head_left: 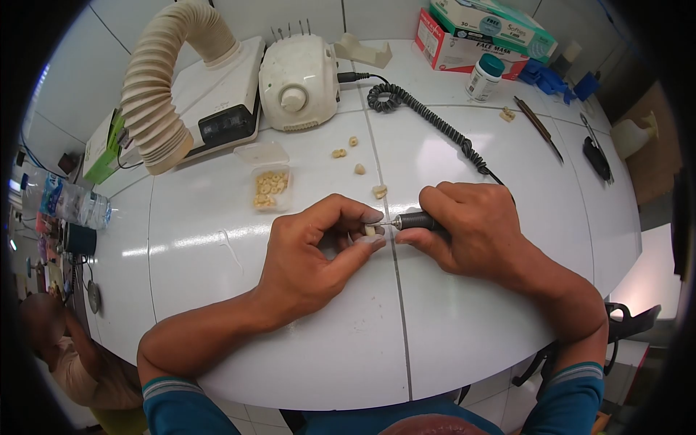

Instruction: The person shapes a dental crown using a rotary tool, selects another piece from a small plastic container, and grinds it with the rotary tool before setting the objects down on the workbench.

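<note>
Between the thumb and fingers of my left hand (315, 254) is a small cream dental piece (370, 230). My right hand (475, 228) is closed around a black rotary handpiece (417, 221), whose thin metal bit points left and meets or nearly meets the piece; exact contact is too small to tell. A coiled black cord (442, 127) runs from the handpiece's side to a white control unit (299, 83). Just beyond my fingertips lies another tooth-like piece (380, 191). An open clear box (272, 188) of similar pieces stands beyond my left hand.
A ribbed suction hose (148, 94) arches at the back left. Farther right are mask boxes (478, 43), a green-capped bottle (485, 77), a brown-handled tool (538, 127) and a black tool (597, 157). Another person (87, 355) is at the lower left, beyond the table edge.
</note>
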`<state>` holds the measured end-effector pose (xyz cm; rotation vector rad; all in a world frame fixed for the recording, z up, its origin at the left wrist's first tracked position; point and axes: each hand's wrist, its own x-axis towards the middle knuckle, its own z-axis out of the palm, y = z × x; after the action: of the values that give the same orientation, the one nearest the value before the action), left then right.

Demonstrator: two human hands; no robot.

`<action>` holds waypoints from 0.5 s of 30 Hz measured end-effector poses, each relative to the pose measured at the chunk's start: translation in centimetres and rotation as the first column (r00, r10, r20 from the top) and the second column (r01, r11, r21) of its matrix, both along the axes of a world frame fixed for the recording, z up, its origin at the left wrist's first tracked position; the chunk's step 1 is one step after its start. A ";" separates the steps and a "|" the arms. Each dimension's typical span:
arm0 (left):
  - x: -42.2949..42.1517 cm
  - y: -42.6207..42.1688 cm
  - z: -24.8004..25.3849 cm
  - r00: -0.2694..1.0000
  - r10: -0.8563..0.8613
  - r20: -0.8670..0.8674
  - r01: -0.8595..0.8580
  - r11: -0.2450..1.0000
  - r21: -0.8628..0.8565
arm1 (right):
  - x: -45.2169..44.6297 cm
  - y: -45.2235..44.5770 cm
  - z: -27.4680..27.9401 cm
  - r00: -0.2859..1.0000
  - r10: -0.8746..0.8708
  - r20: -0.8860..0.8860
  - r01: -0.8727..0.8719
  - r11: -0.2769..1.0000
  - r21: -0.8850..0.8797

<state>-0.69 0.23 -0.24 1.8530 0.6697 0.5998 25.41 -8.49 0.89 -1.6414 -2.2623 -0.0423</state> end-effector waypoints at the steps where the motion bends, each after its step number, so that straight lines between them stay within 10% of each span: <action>1: 0.0 0.0 0.1 1.000 -0.001 -0.011 0.001 1.000 -0.009 | 0.0 0.0 0.0 1.000 0.000 0.001 0.000 1.000 0.001; 15: 0.1 0.0 0.1 0.999 0.020 -0.046 -0.023 0.998 -0.054 | 0.0 0.1 0.4 0.999 0.017 0.034 -0.016 0.998 -0.054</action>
<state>-0.63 0.26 -0.10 1.8149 0.7300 0.5496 25.42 -8.38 1.27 -1.6609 -2.3214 -0.0054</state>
